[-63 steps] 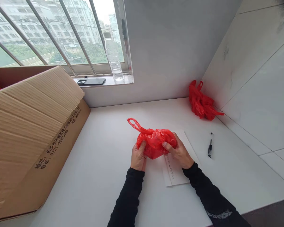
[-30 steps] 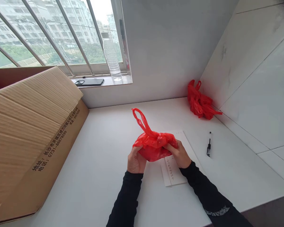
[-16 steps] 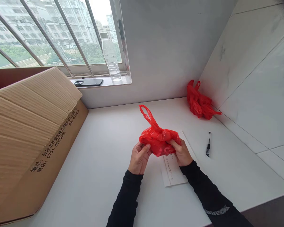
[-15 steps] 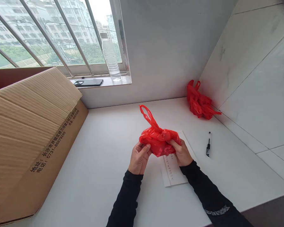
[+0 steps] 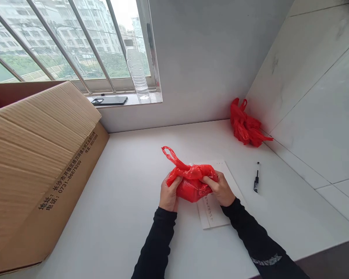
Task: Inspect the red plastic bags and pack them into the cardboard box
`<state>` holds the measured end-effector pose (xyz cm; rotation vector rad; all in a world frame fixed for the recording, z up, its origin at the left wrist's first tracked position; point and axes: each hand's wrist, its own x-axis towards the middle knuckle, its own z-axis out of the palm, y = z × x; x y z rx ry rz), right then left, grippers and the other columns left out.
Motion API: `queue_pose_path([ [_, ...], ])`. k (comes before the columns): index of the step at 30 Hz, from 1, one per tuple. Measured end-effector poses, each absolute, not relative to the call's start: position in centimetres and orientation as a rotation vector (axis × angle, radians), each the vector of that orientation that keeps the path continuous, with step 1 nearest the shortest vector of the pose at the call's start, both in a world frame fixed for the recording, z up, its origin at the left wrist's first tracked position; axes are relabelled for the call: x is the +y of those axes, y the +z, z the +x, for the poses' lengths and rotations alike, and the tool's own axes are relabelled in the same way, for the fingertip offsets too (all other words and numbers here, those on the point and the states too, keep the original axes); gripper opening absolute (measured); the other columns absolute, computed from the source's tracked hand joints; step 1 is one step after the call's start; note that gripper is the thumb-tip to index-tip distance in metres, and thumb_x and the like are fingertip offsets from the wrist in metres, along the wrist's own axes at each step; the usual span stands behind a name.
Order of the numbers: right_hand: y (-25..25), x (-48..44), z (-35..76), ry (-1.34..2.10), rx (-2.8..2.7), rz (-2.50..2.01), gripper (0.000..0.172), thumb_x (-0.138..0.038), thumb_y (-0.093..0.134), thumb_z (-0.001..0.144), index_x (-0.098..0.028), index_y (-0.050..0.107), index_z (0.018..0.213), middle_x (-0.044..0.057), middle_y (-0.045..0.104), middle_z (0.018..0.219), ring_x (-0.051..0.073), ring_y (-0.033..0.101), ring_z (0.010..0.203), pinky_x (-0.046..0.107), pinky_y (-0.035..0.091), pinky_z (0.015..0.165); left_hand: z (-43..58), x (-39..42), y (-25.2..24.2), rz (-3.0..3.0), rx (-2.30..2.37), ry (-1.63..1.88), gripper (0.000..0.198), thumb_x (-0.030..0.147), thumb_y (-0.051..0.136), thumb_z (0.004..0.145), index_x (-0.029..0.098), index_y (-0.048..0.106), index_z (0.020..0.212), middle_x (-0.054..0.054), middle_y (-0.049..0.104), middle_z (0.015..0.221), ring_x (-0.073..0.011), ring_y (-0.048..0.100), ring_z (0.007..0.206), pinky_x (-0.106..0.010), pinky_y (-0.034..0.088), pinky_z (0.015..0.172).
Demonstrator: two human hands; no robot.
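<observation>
A knotted red plastic bag (image 5: 193, 182) is held between my two hands above the white table, with one loop handle sticking up to the left. My left hand (image 5: 169, 193) grips its left end, thumb on the front. On the right end, my right hand (image 5: 221, 189) has its thumb pressed against the bag. The bag's contents are hidden. Beneath the bag and my right hand lies a white printed sheet or booklet (image 5: 213, 213), partly covered.
A large open cardboard box (image 5: 72, 170) stands at the left. Another red bag (image 5: 246, 126) sits in the back right corner. A black pen (image 5: 256, 181) lies at the right. The windowsill holds a phone (image 5: 112, 101) and a water bottle (image 5: 138, 73).
The bag has turned and tilted in my hands, its loop handle dropping down and to the left. My left thumb has shifted on the bag. Both hands still hold it.
</observation>
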<state>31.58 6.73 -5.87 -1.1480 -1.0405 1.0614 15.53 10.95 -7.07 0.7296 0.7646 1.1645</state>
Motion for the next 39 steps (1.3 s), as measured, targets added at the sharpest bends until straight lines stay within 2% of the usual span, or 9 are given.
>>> queue_pose_path([
  [5,-6.1,6.8,31.5,1.063,-1.060,-1.173,0.022,-0.031,0.066,0.079,-0.020,0.056,0.063,-0.004,0.049,0.060,0.014,0.043,0.059,0.027,0.036,0.055,15.2,11.3,-7.6,0.705,0.788,1.204,0.026,0.034,0.081,0.072,0.019,0.074,0.091,-0.004,0.075,0.090,-0.0241,0.068,0.088,-0.034,0.053,0.081],
  [11,-6.3,6.7,31.3,1.177,-0.997,-1.109,0.019,-0.030,0.065,0.081,-0.020,0.060,0.066,-0.004,0.054,0.055,0.013,0.047,0.048,0.026,0.038,0.046,15.2,11.2,-7.5,0.668,0.762,1.185,0.025,0.035,0.078,0.076,0.016,0.073,0.091,-0.006,0.075,0.093,-0.0269,0.068,0.094,-0.036,0.055,0.083],
  [16,-6.8,7.1,31.5,1.163,-0.805,-1.036,0.020,-0.034,0.070,0.080,-0.020,0.064,0.068,-0.003,0.059,0.057,0.014,0.051,0.048,0.025,0.042,0.045,15.4,10.7,-6.5,0.643,0.688,1.112,0.029,0.033,0.074,0.081,0.019,0.070,0.106,-0.006,0.073,0.104,-0.0217,0.068,0.092,-0.030,0.056,0.077],
  [20,-7.0,7.5,32.0,1.141,-0.672,-1.016,0.021,-0.040,0.072,0.081,-0.019,0.071,0.087,0.000,0.067,0.067,0.016,0.058,0.054,0.026,0.046,0.048,15.3,10.5,-5.8,0.582,0.599,0.994,0.023,0.033,0.064,0.088,0.017,0.069,0.104,-0.011,0.070,0.115,-0.0249,0.067,0.101,-0.037,0.058,0.083],
  [26,-7.0,7.5,32.3,1.154,-0.693,-1.015,0.022,-0.039,0.074,0.080,-0.018,0.073,0.085,0.001,0.067,0.068,0.016,0.058,0.056,0.025,0.044,0.046,15.0,10.6,-6.1,0.676,0.649,0.855,0.037,0.041,0.064,0.088,0.011,0.067,0.110,-0.018,0.070,0.111,-0.0296,0.068,0.098,-0.044,0.062,0.076],
  [29,-7.0,7.4,32.1,1.142,-0.738,-1.022,0.019,-0.037,0.073,0.082,-0.019,0.071,0.078,0.000,0.066,0.067,0.016,0.059,0.060,0.024,0.044,0.050,14.9,10.8,-6.7,0.682,0.680,0.890,0.036,0.034,0.072,0.083,0.013,0.065,0.111,-0.013,0.071,0.105,-0.0229,0.069,0.084,-0.040,0.063,0.070],
  [35,-7.1,7.4,31.6,1.148,-0.823,-1.053,0.018,-0.038,0.072,0.083,-0.020,0.072,0.081,0.000,0.068,0.071,0.018,0.060,0.065,0.029,0.049,0.059,15.0,11.0,-6.9,0.653,0.680,1.076,0.040,0.028,0.078,0.078,0.015,0.064,0.113,-0.006,0.069,0.101,-0.0115,0.064,0.073,-0.021,0.059,0.060],
  [37,-7.3,7.4,31.6,1.126,-0.819,-1.052,0.018,-0.038,0.072,0.083,-0.020,0.073,0.086,0.001,0.069,0.076,0.020,0.062,0.070,0.030,0.051,0.064,15.1,10.9,-6.6,0.605,0.659,1.056,0.039,0.033,0.075,0.081,0.017,0.063,0.115,-0.006,0.069,0.102,-0.0116,0.065,0.074,-0.020,0.058,0.059],
  [39,-7.4,7.5,31.7,1.112,-0.812,-1.037,0.018,-0.037,0.071,0.084,-0.021,0.073,0.093,0.002,0.072,0.084,0.022,0.065,0.078,0.032,0.053,0.071,15.1,10.7,-6.3,0.601,0.616,0.981,0.039,0.039,0.071,0.085,0.017,0.061,0.116,-0.009,0.069,0.107,-0.0155,0.067,0.081,-0.024,0.059,0.063],
])
